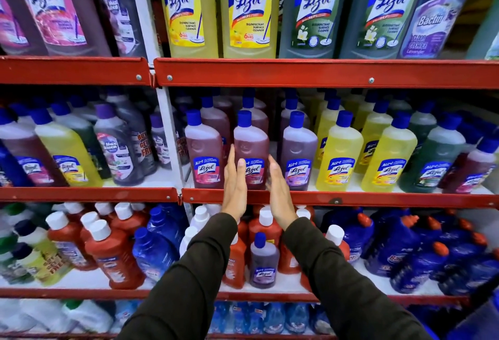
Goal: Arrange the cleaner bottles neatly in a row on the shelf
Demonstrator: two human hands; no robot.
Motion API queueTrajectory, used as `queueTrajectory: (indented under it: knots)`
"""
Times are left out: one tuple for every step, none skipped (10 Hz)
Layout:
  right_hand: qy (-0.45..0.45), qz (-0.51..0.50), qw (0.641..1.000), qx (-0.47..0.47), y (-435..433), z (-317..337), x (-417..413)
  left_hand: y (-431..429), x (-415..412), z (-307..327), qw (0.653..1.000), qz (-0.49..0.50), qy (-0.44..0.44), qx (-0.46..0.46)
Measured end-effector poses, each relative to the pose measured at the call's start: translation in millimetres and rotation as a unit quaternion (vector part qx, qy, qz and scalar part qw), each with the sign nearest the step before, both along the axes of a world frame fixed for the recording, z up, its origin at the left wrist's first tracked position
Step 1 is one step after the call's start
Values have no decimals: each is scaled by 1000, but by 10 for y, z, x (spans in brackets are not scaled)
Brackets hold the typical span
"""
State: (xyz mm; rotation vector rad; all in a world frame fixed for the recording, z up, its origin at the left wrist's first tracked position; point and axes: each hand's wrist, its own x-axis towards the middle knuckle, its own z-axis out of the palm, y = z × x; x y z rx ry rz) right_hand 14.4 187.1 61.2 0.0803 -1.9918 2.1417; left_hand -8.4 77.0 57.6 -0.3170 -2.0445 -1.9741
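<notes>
On the middle shelf, at twelve o'clock from the person, the reddish cleaner bottle stands upright between flat, open hands, left hand touching its nine o'clock side, right hand at its three o'clock side, neither gripping.

Head view: left hand and right hand, palms facing, fingers straight, flank a pink Lizol bottle on the middle shelf — matching pink bottle left, purple bottle right, yellow bottles beyond.
</notes>
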Motion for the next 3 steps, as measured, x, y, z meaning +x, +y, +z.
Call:
queueTrajectory:
  knots:
    - [3, 2, 1000, 2, -14, -8, 35, -2, 5, -1, 1000, 7, -8, -4]
    - [-3, 13, 999, 32, 2, 32, 56, -18, 9, 16, 1000, 4, -3, -9]
    - [6, 10, 998, 55, 59, 69, 135, 19, 106, 25, 999, 33, 15, -26]
